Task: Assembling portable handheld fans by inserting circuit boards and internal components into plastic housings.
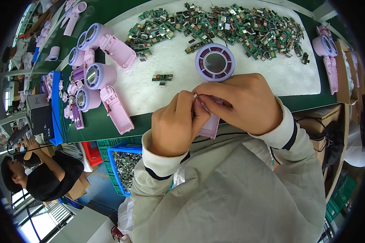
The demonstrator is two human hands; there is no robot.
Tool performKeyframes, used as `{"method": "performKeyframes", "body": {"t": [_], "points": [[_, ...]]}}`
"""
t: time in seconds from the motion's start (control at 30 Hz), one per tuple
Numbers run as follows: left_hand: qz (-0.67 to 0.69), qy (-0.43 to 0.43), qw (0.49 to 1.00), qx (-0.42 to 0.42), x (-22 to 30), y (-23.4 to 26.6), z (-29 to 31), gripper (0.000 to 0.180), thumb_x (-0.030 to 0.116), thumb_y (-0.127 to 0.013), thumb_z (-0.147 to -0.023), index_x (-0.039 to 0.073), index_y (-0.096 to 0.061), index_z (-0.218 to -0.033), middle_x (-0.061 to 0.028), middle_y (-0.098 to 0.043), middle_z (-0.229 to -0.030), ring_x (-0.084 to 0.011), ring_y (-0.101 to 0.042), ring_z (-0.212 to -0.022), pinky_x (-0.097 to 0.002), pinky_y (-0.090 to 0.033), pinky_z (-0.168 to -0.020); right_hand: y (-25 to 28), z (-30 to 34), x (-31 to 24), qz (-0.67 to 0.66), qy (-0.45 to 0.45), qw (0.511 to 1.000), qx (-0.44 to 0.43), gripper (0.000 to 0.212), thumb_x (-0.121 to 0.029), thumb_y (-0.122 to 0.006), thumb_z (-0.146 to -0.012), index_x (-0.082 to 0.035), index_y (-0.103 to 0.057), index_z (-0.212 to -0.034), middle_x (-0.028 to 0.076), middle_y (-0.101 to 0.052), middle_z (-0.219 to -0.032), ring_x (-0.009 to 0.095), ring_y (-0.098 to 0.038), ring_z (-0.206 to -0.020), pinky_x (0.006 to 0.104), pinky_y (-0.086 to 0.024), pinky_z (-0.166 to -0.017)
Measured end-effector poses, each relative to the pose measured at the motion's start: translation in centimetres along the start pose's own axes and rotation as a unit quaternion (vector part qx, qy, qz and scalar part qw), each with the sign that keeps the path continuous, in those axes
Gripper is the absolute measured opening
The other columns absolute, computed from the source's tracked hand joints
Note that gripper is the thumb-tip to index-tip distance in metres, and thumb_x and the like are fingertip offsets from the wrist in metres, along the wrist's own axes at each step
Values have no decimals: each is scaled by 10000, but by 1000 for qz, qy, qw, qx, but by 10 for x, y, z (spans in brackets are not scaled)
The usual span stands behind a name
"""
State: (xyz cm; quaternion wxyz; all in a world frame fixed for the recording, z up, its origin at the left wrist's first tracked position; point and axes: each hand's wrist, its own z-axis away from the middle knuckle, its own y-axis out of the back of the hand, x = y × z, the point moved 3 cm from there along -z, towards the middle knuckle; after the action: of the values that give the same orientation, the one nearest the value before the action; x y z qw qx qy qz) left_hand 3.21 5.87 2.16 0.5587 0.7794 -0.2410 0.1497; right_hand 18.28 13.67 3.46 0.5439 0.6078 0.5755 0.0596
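My left hand (171, 123) and my right hand (249, 103) meet fingertip to fingertip at the near edge of the white mat, both pinched closed. Between them shows a tiny white connector (195, 96); whatever it joins is hidden by the fingers. Beneath my hands lies a pink handheld fan with a round lilac-rimmed head (232, 61). Its opened pink handle (209, 128) pokes out below my fingers, and the middle is covered. Left of the fan head, a small green circuit board (162, 77) rests alone on the mat.
A large heap of green circuit boards (231, 24) covers the far part of the white mat (134, 93). More pink fans (101, 77) stand at left, with another (328, 56) at far right. Below left is a blue bin (113, 170) of small parts. A co-worker (48, 174) sits at left.
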Motion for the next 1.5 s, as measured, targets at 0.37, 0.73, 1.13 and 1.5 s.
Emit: {"method": "performKeyframes", "body": {"t": [0.37,0.73,1.13,1.5], "points": [[-22,8,998,58,-2,29,-1,204,17,-688,-887,22,-629,-1082,-130,-649,-894,-287,-644,-679,-381,-524,-602,1,0,1,-54,-15,996,63,137,-104,-761,-811,-93,-732,-945,38,-575,-561,181,-560,-457,322,-418,-453],[-158,-39,986,31,-26,33,-12,291,8,-693,-891,21,-692,-1182,-166,-643,-1129,-318,-629,-962,-406,-523,-822,6,0,2,-115,-56,991,43,123,-108,-755,-844,-69,-733,-959,32,-453,-503,145,-428,-414,307,-320,-437],[140,120,982,43,-6,32,5,216,4,-628,-971,2,-695,-1176,-157,-685,-1071,-223,-684,-952,-315,-528,-841,6,2,2,-144,-80,986,41,114,-79,-723,-887,-53,-733,-998,14,-403,-491,116,-402,-417,296,-298,-443],[476,176,855,110,-4,11,8,252,-72,-636,-954,-41,-673,-1201,-145,-713,-1168,-177,-697,-1018,-301,-553,-895,8,3,-3,-171,-93,980,32,120,-68,-717,-895,-42,-730,-1011,8,-393,-491,103,-386,-421,291,-299,-446]]}}
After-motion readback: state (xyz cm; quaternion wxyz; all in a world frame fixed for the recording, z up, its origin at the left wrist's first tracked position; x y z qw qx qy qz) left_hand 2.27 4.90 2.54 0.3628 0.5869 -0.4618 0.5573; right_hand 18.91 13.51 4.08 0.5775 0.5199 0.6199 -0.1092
